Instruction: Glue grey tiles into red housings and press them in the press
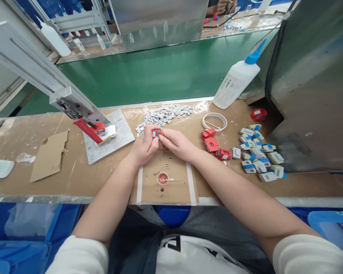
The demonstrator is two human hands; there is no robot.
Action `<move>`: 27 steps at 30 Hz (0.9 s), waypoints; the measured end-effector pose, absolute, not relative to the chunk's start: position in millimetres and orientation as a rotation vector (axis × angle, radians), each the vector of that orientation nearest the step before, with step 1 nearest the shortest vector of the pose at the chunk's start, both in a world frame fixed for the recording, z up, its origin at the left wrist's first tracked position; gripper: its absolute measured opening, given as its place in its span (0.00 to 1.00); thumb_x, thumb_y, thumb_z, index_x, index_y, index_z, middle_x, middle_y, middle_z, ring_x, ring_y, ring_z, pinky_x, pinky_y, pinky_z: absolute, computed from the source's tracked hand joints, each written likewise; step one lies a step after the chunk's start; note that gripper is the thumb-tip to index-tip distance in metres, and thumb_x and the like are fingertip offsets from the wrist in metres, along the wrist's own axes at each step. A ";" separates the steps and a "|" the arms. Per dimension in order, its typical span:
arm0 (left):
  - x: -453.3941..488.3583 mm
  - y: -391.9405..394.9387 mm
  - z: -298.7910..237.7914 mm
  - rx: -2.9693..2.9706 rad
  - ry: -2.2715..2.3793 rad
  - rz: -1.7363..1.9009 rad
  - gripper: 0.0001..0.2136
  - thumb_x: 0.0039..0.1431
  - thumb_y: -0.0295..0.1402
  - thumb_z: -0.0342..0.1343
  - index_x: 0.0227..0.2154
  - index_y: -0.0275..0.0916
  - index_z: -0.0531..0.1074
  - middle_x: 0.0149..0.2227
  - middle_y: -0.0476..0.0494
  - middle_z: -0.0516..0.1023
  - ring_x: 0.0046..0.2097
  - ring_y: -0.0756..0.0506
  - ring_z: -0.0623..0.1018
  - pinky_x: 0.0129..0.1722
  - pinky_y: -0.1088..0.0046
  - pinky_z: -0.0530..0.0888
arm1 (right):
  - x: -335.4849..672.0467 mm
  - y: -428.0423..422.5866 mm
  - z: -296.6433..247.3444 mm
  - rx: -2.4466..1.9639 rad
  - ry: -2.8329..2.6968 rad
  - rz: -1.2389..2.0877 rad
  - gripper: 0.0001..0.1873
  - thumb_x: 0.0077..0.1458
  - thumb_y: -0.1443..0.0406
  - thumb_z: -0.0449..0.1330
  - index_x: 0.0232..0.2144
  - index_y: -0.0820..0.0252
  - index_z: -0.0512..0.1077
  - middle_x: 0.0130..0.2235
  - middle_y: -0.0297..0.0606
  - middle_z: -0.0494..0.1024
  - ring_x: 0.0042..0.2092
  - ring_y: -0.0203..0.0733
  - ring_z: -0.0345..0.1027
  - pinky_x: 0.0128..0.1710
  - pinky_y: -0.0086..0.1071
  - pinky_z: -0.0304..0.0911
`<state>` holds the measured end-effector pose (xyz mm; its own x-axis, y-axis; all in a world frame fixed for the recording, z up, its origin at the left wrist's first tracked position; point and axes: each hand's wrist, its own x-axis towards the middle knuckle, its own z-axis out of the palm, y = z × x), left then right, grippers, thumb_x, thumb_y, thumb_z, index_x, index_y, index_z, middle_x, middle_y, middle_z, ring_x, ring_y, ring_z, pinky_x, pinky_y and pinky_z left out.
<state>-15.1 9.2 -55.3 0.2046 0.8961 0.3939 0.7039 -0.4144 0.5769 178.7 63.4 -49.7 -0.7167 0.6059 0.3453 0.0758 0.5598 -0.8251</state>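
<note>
My left hand [145, 146] is closed around a small red plastic part [156, 133] with a light blue and grey face. Fingers of my right hand [177, 144] pinch the same part from the other side; exactly what its fingertips press on is partly hidden. Just beyond my hands lies a pile of small grey flat pieces [162, 116]. Nearer my body, a small round cup [162, 178] holds reddish liquid and a thin stick. Several similar red parts [211, 144] lie to the right of my right hand.
A lever clamp press [74, 110] stands on a metal plate [114, 146] at left, with cardboard [50, 156] beside it. At right are a tape roll [214, 121], a white squeeze bottle [234, 83], yellow-blue-white blocks [258, 152] and a metal housing [314, 87]. Another person's hands [224, 7] show across the green belt [160, 72].
</note>
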 end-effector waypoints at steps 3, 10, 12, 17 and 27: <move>-16.9 11.2 -55.1 2.286 1.348 1.150 0.16 0.74 0.40 0.44 0.58 0.42 0.59 0.53 0.37 0.72 0.54 0.40 0.76 0.55 0.58 0.74 | 182.4 68.2 -48.6 -0.400 -2.304 0.858 0.13 0.75 0.59 0.46 0.35 0.53 0.60 0.36 0.38 0.71 0.37 0.44 0.64 0.40 0.37 0.61; -13.9 12.6 -50.6 2.357 1.173 1.255 0.12 0.75 0.38 0.44 0.57 0.45 0.58 0.53 0.37 0.69 0.56 0.40 0.73 0.57 0.55 0.73 | 181.8 71.3 -49.3 -0.328 -2.384 0.514 0.12 0.75 0.63 0.45 0.35 0.53 0.59 0.36 0.40 0.71 0.36 0.45 0.62 0.38 0.38 0.58; -12.3 11.5 -50.6 2.342 1.173 1.275 0.11 0.75 0.39 0.44 0.56 0.45 0.58 0.51 0.38 0.69 0.54 0.40 0.73 0.55 0.55 0.74 | 180.3 69.4 -49.0 -0.334 -2.378 0.503 0.13 0.75 0.63 0.45 0.34 0.52 0.58 0.34 0.39 0.70 0.35 0.44 0.60 0.36 0.37 0.56; -7.9 7.9 -50.2 2.347 1.214 1.312 0.09 0.76 0.40 0.42 0.54 0.46 0.56 0.48 0.40 0.68 0.52 0.41 0.73 0.52 0.56 0.75 | 179.2 58.5 -46.1 -0.376 -2.278 0.656 0.15 0.75 0.62 0.45 0.31 0.52 0.53 0.32 0.35 0.67 0.33 0.42 0.58 0.35 0.36 0.56; -8.8 8.3 -52.4 1.942 1.360 1.211 0.12 0.69 0.36 0.45 0.53 0.44 0.61 0.49 0.41 0.71 0.48 0.41 0.74 0.50 0.59 0.75 | 176.5 61.3 -43.7 -0.495 -2.210 1.005 0.14 0.74 0.59 0.45 0.33 0.53 0.57 0.34 0.35 0.68 0.36 0.41 0.62 0.39 0.35 0.59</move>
<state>-8.8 8.3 -52.4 0.1168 0.9131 0.3908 0.4933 -0.3948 0.7751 176.5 61.3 -43.7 -0.7164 0.5681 0.4050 0.0685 0.6349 -0.7696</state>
